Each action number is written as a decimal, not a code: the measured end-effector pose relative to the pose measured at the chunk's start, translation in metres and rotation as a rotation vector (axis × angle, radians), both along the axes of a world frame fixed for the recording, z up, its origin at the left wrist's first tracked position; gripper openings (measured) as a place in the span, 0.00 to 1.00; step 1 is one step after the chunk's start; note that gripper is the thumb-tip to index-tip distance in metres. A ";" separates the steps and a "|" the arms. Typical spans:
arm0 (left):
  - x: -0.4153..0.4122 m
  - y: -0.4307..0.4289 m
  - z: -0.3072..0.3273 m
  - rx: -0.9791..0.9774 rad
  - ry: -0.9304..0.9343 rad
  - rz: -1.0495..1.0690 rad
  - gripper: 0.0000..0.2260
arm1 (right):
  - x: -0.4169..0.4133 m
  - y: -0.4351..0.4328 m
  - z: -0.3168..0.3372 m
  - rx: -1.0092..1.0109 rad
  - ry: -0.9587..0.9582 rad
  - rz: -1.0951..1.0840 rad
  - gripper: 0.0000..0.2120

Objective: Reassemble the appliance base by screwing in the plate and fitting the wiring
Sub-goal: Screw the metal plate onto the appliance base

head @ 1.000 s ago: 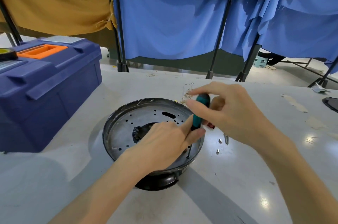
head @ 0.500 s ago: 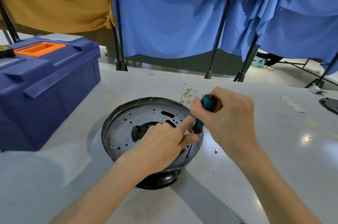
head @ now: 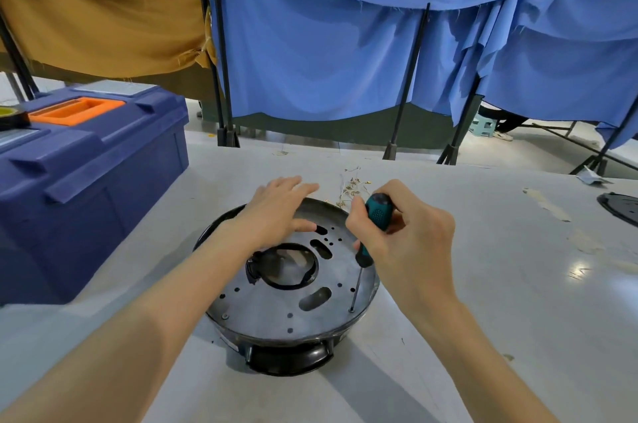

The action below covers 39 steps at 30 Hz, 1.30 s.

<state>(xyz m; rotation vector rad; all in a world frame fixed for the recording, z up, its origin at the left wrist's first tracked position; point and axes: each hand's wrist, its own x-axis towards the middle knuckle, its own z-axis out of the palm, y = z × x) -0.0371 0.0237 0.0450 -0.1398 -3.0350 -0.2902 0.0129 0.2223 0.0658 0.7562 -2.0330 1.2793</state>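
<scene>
A round black appliance base sits upside down on the table, with a perforated metal plate set into it and a large round hole at its middle. My right hand grips a teal-handled screwdriver held nearly upright, its tip on a screw at the plate's right rim. My left hand rests flat on the far left part of the plate, fingers spread, holding nothing. No wiring is visible.
A big blue toolbox with an orange handle stands at the left. A small heap of loose wire bits lies behind the base. A dark round part lies at the table's right edge. Blue and tan cloth screens hang behind the table.
My left hand has let go of the screwdriver shaft and moved to the far side of the plate, lying flat there. The right hand still holds the screwdriver on the right rim.
</scene>
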 end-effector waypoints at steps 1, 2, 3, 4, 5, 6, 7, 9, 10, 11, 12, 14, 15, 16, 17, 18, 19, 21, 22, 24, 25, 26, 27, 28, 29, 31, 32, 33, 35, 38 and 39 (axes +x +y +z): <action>-0.007 -0.005 -0.004 -0.001 -0.040 0.053 0.32 | -0.001 0.000 -0.001 -0.016 -0.016 0.007 0.12; -0.013 -0.011 -0.008 0.021 -0.071 0.098 0.31 | -0.003 0.001 -0.001 -0.030 -0.031 0.010 0.13; -0.018 -0.016 -0.011 0.054 -0.089 0.131 0.30 | -0.005 0.002 -0.001 -0.039 -0.044 0.012 0.13; -0.020 -0.020 -0.013 0.070 -0.098 0.157 0.28 | -0.007 0.003 -0.001 -0.044 -0.055 0.016 0.13; -0.021 -0.023 -0.014 0.053 -0.091 0.182 0.26 | -0.008 0.004 -0.001 -0.047 -0.060 0.022 0.12; -0.021 -0.025 -0.014 0.008 -0.069 0.206 0.24 | -0.009 0.005 -0.001 -0.047 -0.060 0.029 0.12; -0.021 -0.026 -0.015 -0.043 -0.043 0.230 0.22 | -0.011 0.006 0.000 -0.043 -0.057 0.035 0.12; -0.018 -0.027 -0.015 -0.106 -0.008 0.269 0.19 | -0.014 0.008 0.001 -0.034 -0.055 0.044 0.12; -0.017 -0.028 -0.014 -0.112 -0.006 0.280 0.19 | -0.015 0.010 0.001 -0.032 -0.057 0.049 0.12; -0.016 -0.030 -0.014 -0.111 -0.013 0.289 0.19 | -0.017 0.011 0.001 -0.031 -0.061 0.055 0.12; -0.015 -0.032 -0.012 -0.111 -0.026 0.299 0.20 | -0.018 0.013 0.001 -0.031 -0.066 0.063 0.13; -0.010 -0.037 -0.008 -0.115 -0.070 0.328 0.20 | -0.021 0.016 0.002 -0.022 -0.073 0.085 0.12; -0.007 -0.039 -0.005 -0.121 -0.101 0.342 0.19 | -0.022 0.017 0.003 -0.014 -0.074 0.096 0.12; -0.004 -0.040 -0.003 -0.126 -0.135 0.351 0.18 | -0.023 0.018 0.004 -0.002 -0.067 0.104 0.11; -0.001 -0.041 0.000 -0.130 -0.173 0.358 0.18 | -0.024 0.019 0.004 0.014 -0.055 0.105 0.11; 0.002 -0.042 0.002 -0.131 -0.215 0.367 0.19 | -0.025 0.020 0.005 0.032 -0.043 0.104 0.11; 0.006 -0.042 0.005 -0.137 -0.263 0.376 0.19 | -0.026 0.020 0.006 0.043 -0.039 0.107 0.11; 0.013 -0.042 0.009 -0.172 -0.363 0.394 0.20 | -0.029 0.021 0.007 0.054 -0.037 0.117 0.10; 0.018 -0.041 0.010 -0.186 -0.402 0.407 0.22 | -0.030 0.021 0.007 0.059 -0.029 0.113 0.10; 0.027 -0.041 0.010 -0.159 -0.444 0.436 0.23 | -0.032 0.021 0.006 0.053 -0.023 0.098 0.11; 0.032 -0.043 0.008 -0.128 -0.441 0.455 0.23 | -0.033 0.021 0.006 0.048 -0.019 0.084 0.11; 0.037 -0.044 0.007 -0.104 -0.433 0.469 0.23 | -0.033 0.020 0.005 0.045 -0.011 0.066 0.11; 0.043 -0.044 0.006 -0.084 -0.425 0.481 0.22 | -0.033 0.020 0.005 0.044 0.001 0.048 0.11; 0.047 -0.046 0.004 -0.057 -0.427 0.489 0.23 | -0.033 0.020 0.005 0.042 0.013 0.031 0.10; 0.051 -0.047 0.002 -0.028 -0.432 0.493 0.24 | -0.033 0.020 0.004 0.038 0.023 0.018 0.10; 0.060 -0.048 0.000 0.033 -0.425 0.506 0.25 | -0.034 0.019 0.003 0.026 0.032 0.001 0.11; 0.063 -0.048 -0.001 0.066 -0.407 0.516 0.26 | -0.034 0.018 0.003 0.022 0.040 -0.011 0.11; 0.067 -0.049 -0.002 0.095 -0.387 0.526 0.26 | -0.035 0.017 0.003 0.016 0.045 -0.020 0.12; 0.074 -0.046 -0.001 0.135 -0.367 0.541 0.26 | -0.035 0.016 0.002 0.001 0.044 -0.026 0.12; 0.083 -0.039 0.000 0.117 -0.366 0.553 0.26 | -0.034 0.016 0.000 -0.011 0.043 -0.041 0.12; 0.086 -0.036 0.002 0.100 -0.371 0.557 0.26 | -0.034 0.017 0.000 -0.021 0.045 -0.049 0.12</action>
